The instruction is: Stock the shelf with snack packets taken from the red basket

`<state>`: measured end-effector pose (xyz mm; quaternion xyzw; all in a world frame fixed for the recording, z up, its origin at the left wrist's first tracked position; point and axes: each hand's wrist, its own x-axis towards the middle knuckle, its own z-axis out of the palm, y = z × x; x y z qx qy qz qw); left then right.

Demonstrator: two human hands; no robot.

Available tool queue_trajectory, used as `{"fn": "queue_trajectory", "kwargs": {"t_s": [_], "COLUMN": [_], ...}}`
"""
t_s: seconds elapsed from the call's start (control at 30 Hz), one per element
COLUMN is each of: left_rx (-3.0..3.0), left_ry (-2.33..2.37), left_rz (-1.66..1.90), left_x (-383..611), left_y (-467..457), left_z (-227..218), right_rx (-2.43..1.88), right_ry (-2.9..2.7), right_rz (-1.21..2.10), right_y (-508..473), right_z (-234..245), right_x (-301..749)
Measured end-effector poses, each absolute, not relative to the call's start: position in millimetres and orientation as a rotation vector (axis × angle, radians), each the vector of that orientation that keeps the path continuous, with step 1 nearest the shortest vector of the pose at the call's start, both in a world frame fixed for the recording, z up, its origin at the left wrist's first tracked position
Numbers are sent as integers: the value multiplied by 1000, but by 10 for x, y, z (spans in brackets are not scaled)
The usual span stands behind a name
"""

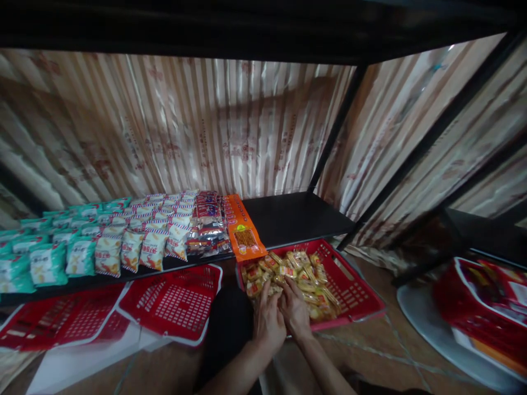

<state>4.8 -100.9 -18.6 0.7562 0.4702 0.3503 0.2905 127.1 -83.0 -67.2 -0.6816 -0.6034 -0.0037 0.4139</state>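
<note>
Both hands are close together in a red plastic basket (349,285) of small snack packets (310,277) in clear and yellow wrapping. My left hand (269,318) is closed, its fingers curled on packets at the basket's near left. Beside it, almost touching, my right hand (295,308) has its fingers bent down over packets too. The fingers partly hide what is between them. Just beyond the hands, an orange snack bag (245,230) lies flat over the shelf's front edge.
On the low black shelf (288,216) stand rows of teal bags (47,263), cream bags (154,249) and dark red packets (208,206). Red baskets (173,302) lie below it at left. Another filled red basket (473,296) is at right. A black post (340,129) rises behind the shelf.
</note>
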Motion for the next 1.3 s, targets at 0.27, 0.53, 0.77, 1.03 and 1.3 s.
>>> {"fn": "queue_trajectory", "kwargs": {"t_s": [0.27,0.53,0.77,1.03,1.3], "left_rx": [1766,1579,2016,2478,2545], "left_ry": [1461,1766,2001,1931,1926], "left_rz": [1498,1714,1587,1463,1306], "left_x": [-373,-1154,-1331,-1433,-1546], "left_y": [-460,120,270,478,630], "left_z": [-37,8,84,10,-35], "right_rx": [-1481,-1332,-1355,-1533,-1440], "right_ry": [-1636,-1732,-1762,-1775,-1808], "right_rz": [92,307,270,277,286], "right_y": [-350,393,1011,1303,1415], "right_z": [-282,255,361,398,327], "right_x": [928,333,165,9,-131]}}
